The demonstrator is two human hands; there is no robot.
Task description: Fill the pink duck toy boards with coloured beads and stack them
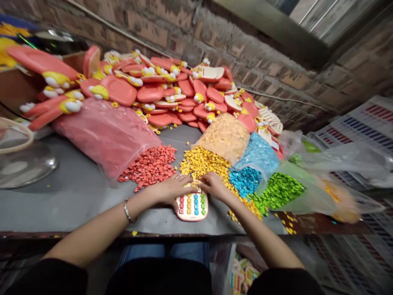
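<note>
A cream toy panel with a pink rim (pixel 193 213) lies on the grey table in front of me. It carries upright columns of red, yellow, blue and green buttons. My left hand (pixel 172 190) grips it at the left side, fingers reaching over its top. Bent fingers of my right hand (pixel 215 185) are at its upper right corner; whatever they pinch is hidden. Just beyond the panel spread loose red pieces (pixel 152 166) and yellow pieces (pixel 204 161). Blue pieces (pixel 245 180) and green pieces (pixel 281 190) lie to the right.
Red toy shells with yellow-and-white heads (pixel 150 93) are heaped along the brick wall (pixel 221 39). Plastic bags spill the pieces, among them a large pink bag (pixel 107 135). A metal lid-like object (pixel 33 164) is at left. Below the table edge, an open bag holds finished-looking panels (pixel 242 272).
</note>
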